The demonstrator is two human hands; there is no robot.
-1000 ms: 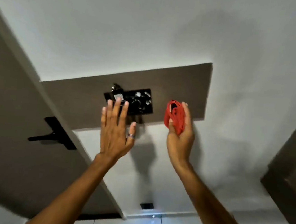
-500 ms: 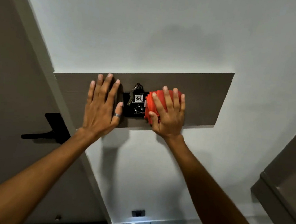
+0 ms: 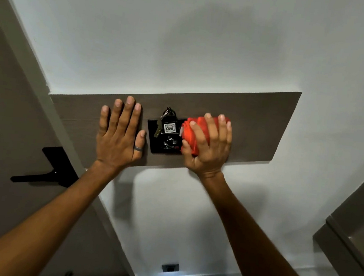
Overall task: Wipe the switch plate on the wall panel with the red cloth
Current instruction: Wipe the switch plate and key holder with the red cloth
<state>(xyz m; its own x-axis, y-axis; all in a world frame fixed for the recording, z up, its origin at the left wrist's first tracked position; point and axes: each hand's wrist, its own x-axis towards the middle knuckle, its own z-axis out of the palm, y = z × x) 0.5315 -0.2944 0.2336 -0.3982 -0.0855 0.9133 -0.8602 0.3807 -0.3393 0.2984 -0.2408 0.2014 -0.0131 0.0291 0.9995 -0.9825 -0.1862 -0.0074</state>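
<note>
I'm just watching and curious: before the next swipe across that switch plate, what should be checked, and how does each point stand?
1. Bunched red cloth gripped by right hand: ok.
2. Cloth over black rectangular switch plate: covers only its right edge, not ok.
3. Keys with white numbered tag hanging in the wiping path: not ok.
4. Left hand flat on brown wooden wall panel, clear of the plate: ok.
5. Plate dirty or clean: cannot tell.

We get one head-worn wide-angle view, close to the white wall [image 3: 186,38], tilted and facing the brown wall panel [image 3: 262,127], with both forearms reaching in from the bottom edge.
</note>
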